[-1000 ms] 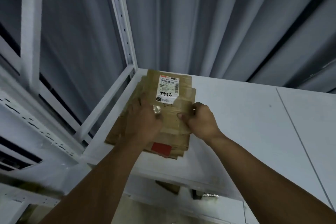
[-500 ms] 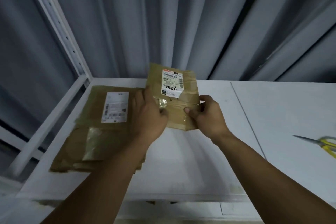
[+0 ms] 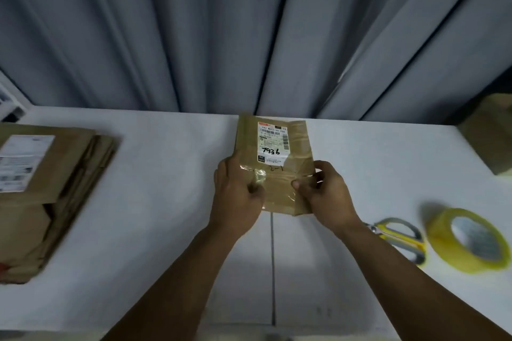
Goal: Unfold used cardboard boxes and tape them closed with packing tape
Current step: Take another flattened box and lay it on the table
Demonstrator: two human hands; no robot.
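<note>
Sitting between both hands over the middle of the white table (image 3: 166, 174), a flattened cardboard box (image 3: 277, 194) leans away from the person. The left hand (image 3: 235, 196) grips its left edge, thumb curled onto the front; the right hand (image 3: 327, 196) pinches its right edge. A white shipping label (image 3: 273, 141) and glossy old tape cover its creased brown face. A stack of flattened boxes (image 3: 55, 188) lies well apart on the left. On the right, yellow-handled scissors (image 3: 399, 238), partly hidden behind the right forearm, lie just beside a yellow tape roll (image 3: 468, 241). Bare tabletop separates them. A pleated grey curtain (image 3: 249, 30) hangs along the table's back edge.
</note>
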